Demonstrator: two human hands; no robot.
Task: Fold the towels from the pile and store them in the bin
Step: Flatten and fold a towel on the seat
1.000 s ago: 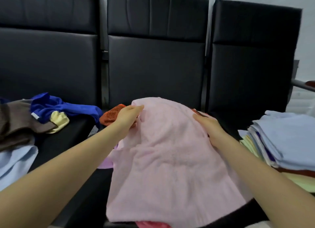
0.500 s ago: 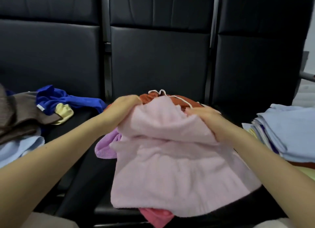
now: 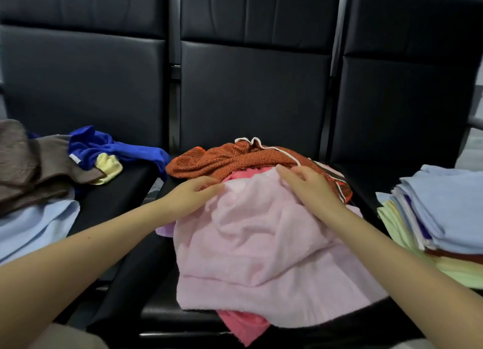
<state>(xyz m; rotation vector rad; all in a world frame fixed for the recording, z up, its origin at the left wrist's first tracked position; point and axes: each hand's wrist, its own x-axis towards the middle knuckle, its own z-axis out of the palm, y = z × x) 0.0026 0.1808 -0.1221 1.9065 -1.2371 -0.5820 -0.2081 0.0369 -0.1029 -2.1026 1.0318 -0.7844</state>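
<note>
Both hands are lying flat with relaxed fingers, the left hand (image 3: 193, 192) and right hand (image 3: 308, 185) pressing the pink towel (image 3: 261, 244) on the middle seat (image 3: 156, 309), hiding the cloths beneath.

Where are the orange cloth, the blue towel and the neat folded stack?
orange cloth (image 3: 235, 158), head view, its patterned top.
blue towel (image 3: 115, 146), head view, its crumpled middle.
folded stack (image 3: 449, 199), head view, its top light blue towel.

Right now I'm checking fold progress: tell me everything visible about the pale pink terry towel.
The pale pink terry towel is soft, fluffy, rumpled and loosely doubled, draped over the middle black seat atop a darker pink cloth. Its far edge meets an orange patterned cloth. The left hand and right hand rest on it.
</note>
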